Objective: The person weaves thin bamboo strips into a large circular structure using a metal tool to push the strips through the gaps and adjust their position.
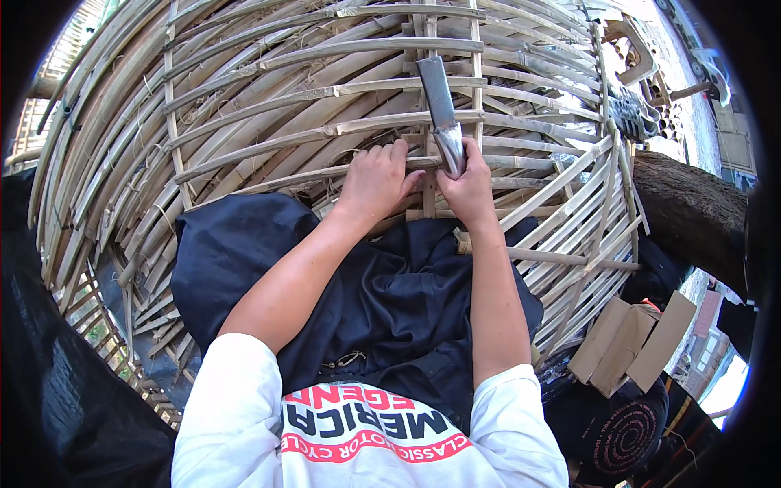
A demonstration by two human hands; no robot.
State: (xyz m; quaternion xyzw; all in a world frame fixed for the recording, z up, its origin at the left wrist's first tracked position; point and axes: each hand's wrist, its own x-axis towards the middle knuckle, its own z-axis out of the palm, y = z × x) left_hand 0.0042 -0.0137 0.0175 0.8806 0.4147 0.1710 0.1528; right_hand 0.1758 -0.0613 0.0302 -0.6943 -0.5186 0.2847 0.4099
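Observation:
My right hand [470, 187] is closed round the grip of a metal knife [438, 93] with a broad, square-ended blade. The blade points away from me and lies over slats of a bamboo lattice [325, 130]. Just to the left, my left hand [368, 180] has its fingers curled over the nearest bamboo slat [281, 173], thumb toward the knife. Narrow upright strips [477, 73] cross the slats beside the blade. Dark cloth [382, 268] covers my lap under both forearms. My left fingertips are partly hidden behind the slat.
Many loose bamboo strips [114, 122] are heaped at the left. Another slatted panel [569, 220] slopes down at the right, near a thick log [691, 195]. An open cardboard box [614, 346] sits at lower right, above a dark round item [622, 431]. Black sheeting [73, 390] hangs at lower left.

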